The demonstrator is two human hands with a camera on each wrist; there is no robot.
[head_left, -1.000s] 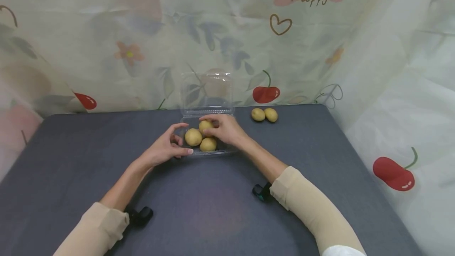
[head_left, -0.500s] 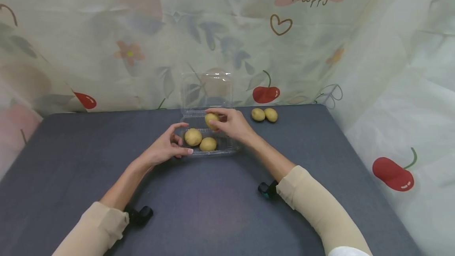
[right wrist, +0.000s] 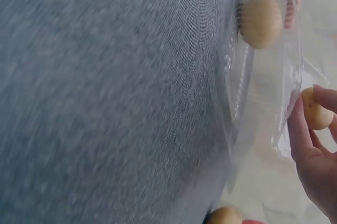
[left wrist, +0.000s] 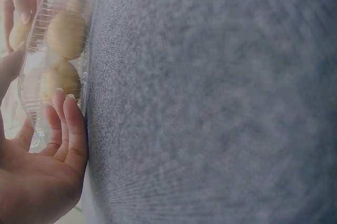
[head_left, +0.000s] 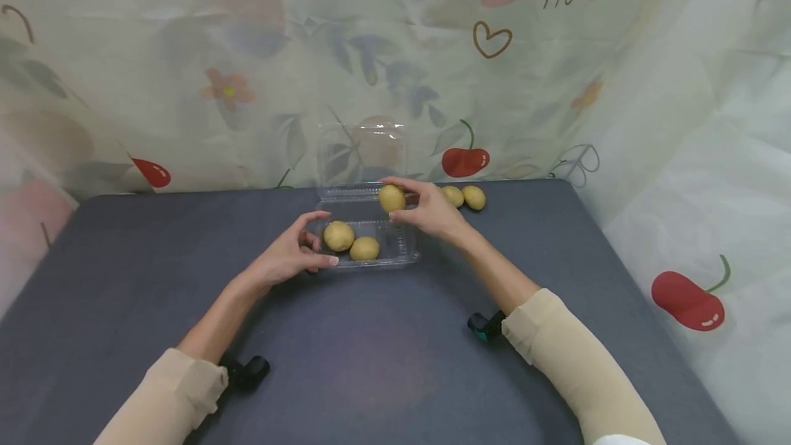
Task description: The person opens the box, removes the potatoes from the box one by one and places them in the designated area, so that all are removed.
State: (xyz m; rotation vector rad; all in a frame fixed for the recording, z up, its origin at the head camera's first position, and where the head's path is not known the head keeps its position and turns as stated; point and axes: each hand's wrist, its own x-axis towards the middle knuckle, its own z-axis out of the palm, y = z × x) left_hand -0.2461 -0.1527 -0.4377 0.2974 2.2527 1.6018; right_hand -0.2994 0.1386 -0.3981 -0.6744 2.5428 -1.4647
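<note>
A clear plastic clamshell container stands on the table with its lid raised at the back. Two potatoes lie in its left half, one potato at the left and another potato to its right. My left hand holds the container's left end, thumb along the front rim and index finger at the back corner. Between thumb and fingers, my right hand pinches a third potato above the container's back right; the right wrist view shows this potato at the container's edge.
Two more potatoes lie at the table's back edge, one potato in full view and another potato partly behind my right hand. A printed curtain hangs behind the dark table. A thin looped wire is at the back right corner.
My right hand has lifted a potato from the container's back part and carried it to the right. My left hand has stayed at the container's left end.
</note>
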